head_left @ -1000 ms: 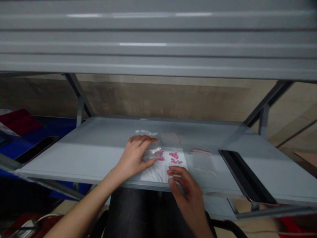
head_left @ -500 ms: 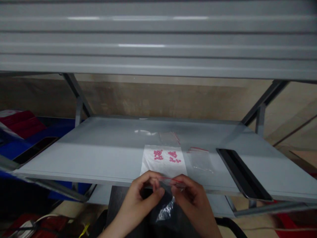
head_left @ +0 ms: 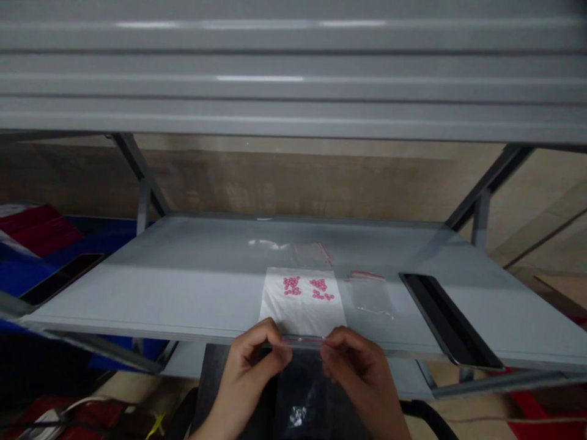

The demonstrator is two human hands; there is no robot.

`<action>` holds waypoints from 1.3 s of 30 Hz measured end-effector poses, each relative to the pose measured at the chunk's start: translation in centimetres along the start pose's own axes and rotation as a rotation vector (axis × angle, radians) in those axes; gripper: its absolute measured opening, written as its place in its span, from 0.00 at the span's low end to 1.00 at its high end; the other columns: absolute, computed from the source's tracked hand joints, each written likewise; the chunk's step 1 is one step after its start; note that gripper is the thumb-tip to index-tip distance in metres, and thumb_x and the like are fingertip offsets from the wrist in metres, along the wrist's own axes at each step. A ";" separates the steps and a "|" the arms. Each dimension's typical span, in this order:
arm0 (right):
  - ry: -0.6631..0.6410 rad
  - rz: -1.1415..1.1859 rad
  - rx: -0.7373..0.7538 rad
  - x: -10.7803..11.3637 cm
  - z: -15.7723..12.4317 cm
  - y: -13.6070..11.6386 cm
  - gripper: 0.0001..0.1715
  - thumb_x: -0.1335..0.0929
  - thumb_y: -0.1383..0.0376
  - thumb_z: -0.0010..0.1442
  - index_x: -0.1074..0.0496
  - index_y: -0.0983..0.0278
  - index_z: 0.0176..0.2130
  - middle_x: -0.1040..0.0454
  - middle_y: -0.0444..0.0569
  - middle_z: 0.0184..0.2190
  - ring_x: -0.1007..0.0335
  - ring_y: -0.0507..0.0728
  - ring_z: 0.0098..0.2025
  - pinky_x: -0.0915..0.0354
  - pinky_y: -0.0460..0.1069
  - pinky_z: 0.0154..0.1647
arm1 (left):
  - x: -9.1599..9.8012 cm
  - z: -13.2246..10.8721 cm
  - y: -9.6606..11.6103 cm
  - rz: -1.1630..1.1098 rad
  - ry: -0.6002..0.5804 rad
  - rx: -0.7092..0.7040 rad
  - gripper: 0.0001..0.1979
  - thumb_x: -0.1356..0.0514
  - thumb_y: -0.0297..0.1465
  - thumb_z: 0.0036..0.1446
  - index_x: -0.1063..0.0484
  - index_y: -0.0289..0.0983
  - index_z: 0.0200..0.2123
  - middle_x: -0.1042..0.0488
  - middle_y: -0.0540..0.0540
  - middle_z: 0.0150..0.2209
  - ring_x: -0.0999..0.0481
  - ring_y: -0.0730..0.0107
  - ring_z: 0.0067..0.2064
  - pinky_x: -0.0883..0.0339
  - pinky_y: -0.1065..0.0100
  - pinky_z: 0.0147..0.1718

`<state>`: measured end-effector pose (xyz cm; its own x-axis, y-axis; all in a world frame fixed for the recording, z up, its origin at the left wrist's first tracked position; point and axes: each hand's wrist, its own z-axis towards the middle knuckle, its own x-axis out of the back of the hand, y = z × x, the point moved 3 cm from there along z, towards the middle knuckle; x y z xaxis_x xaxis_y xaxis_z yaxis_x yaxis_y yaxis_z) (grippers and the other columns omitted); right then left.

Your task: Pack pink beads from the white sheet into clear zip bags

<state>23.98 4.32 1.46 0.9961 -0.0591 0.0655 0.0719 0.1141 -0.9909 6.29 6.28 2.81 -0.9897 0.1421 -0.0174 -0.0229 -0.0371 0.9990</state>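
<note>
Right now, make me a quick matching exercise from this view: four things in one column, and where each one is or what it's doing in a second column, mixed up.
Things:
1. Left hand
2. Pink beads
3. Small clear bag
4. Black panel

Places:
A. On the white sheet
B. At the right end of the grey shelf
C. Gripping the left end of a plastic bag's top edge
D. Lying to the right of the white sheet

Pairs: 1-C, 2-A, 3-D, 4-B
</note>
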 end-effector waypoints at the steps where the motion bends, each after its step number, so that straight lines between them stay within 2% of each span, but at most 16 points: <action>1: 0.007 -0.002 0.015 0.1 0.0 -0.2 0.17 0.32 0.55 0.59 0.32 0.63 0.24 0.39 0.39 0.18 0.43 0.50 0.21 0.45 0.44 0.22 | 0.0 0.0 0.0 -0.007 -0.003 0.005 0.13 0.37 0.35 0.49 0.36 0.39 0.19 0.38 0.53 0.21 0.39 0.70 0.28 0.46 0.68 0.28; 7: 0.007 -0.056 0.052 0.6 0.1 -1.4 0.20 0.32 0.57 0.60 0.35 0.63 0.21 0.38 0.41 0.17 0.42 0.50 0.21 0.44 0.44 0.21 | -0.2 0.1 0.5 0.031 -0.039 0.003 0.14 0.38 0.35 0.49 0.38 0.39 0.18 0.38 0.52 0.22 0.38 0.69 0.28 0.46 0.67 0.29; 10: 0.016 -0.076 0.070 0.9 -0.1 -1.3 0.20 0.32 0.56 0.60 0.34 0.63 0.21 0.36 0.41 0.18 0.40 0.51 0.22 0.43 0.44 0.22 | -0.2 0.1 0.8 0.114 -0.072 -0.043 0.14 0.40 0.36 0.54 0.39 0.39 0.20 0.38 0.52 0.23 0.37 0.68 0.29 0.44 0.67 0.29; 12: 0.011 -0.098 0.111 1.0 -0.3 -1.1 0.19 0.32 0.57 0.61 0.34 0.63 0.22 0.35 0.42 0.19 0.39 0.51 0.22 0.43 0.45 0.22 | -0.2 -0.1 1.2 0.187 -0.098 -0.114 0.11 0.43 0.36 0.56 0.39 0.40 0.24 0.38 0.51 0.25 0.37 0.67 0.29 0.43 0.66 0.30; 15: -0.001 -0.162 0.167 0.9 -0.6 -0.9 0.17 0.33 0.58 0.61 0.32 0.62 0.24 0.32 0.42 0.20 0.36 0.52 0.24 0.41 0.45 0.25 | -0.3 -0.4 2.0 0.304 -0.131 -0.263 0.04 0.43 0.32 0.52 0.37 0.41 0.32 0.36 0.50 0.30 0.34 0.65 0.33 0.39 0.65 0.32; 18: -0.017 -0.240 0.219 0.6 -0.8 -1.2 0.15 0.33 0.60 0.62 0.31 0.62 0.25 0.31 0.42 0.20 0.34 0.52 0.24 0.40 0.45 0.26 | -0.9 -0.7 2.9 0.397 -0.198 -0.344 0.09 0.41 0.28 0.49 0.34 0.42 0.36 0.32 0.48 0.33 0.31 0.63 0.36 0.37 0.63 0.34; 20: -0.053 -0.274 0.263 0.2 -0.8 -1.7 0.14 0.33 0.61 0.61 0.30 0.62 0.25 0.31 0.42 0.20 0.33 0.52 0.23 0.40 0.45 0.25 | -1.3 -0.7 3.3 0.435 -0.220 -0.370 0.10 0.40 0.26 0.48 0.33 0.42 0.35 0.30 0.48 0.34 0.29 0.63 0.37 0.36 0.63 0.35; 24: -0.095 -0.316 0.307 -0.6 -1.0 -2.5 0.12 0.33 0.63 0.60 0.29 0.62 0.26 0.30 0.42 0.20 0.32 0.52 0.23 0.39 0.45 0.25 | -1.6 -0.7 3.5 0.458 -0.193 -0.411 0.09 0.42 0.21 0.49 0.31 0.42 0.30 0.28 0.48 0.32 0.27 0.64 0.36 0.34 0.62 0.35; 29: -0.098 -0.368 0.332 -0.9 -1.1 -2.8 0.11 0.33 0.64 0.60 0.29 0.62 0.26 0.30 0.42 0.20 0.31 0.52 0.23 0.38 0.45 0.26 | -1.2 -0.8 3.9 0.483 -0.161 -0.457 0.07 0.41 0.23 0.52 0.30 0.41 0.26 0.27 0.49 0.28 0.26 0.65 0.32 0.35 0.63 0.32; 33: -0.085 -0.375 0.351 -0.5 -1.0 -3.1 0.12 0.34 0.63 0.61 0.29 0.62 0.26 0.30 0.41 0.19 0.32 0.51 0.22 0.40 0.44 0.24 | -0.5 -0.5 4.1 0.445 -0.161 -0.410 0.05 0.37 0.27 0.55 0.24 0.41 0.27 0.24 0.49 0.28 0.25 0.66 0.32 0.33 0.65 0.32; 36: -0.063 -0.380 0.377 -0.1 -1.0 -3.3 0.12 0.34 0.63 0.61 0.30 0.62 0.26 0.30 0.41 0.20 0.32 0.51 0.23 0.40 0.44 0.24 | 0.2 -0.4 4.2 0.414 -0.130 -0.391 0.05 0.35 0.27 0.54 0.23 0.39 0.26 0.24 0.49 0.27 0.25 0.69 0.31 0.33 0.69 0.30; 39: -0.076 -0.395 0.389 -0.1 -1.2 -3.4 0.12 0.33 0.64 0.61 0.30 0.62 0.26 0.30 0.41 0.21 0.31 0.51 0.24 0.39 0.44 0.27 | 0.6 -0.5 4.3 0.424 -0.104 -0.429 0.08 0.34 0.27 0.54 0.24 0.38 0.23 0.25 0.51 0.24 0.25 0.71 0.29 0.35 0.71 0.29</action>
<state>23.59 2.71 4.64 0.8895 -0.1012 0.4456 0.4395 0.4564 -0.7737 5.54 5.76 7.12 -0.9064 0.1226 0.4042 0.2942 -0.5032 0.8125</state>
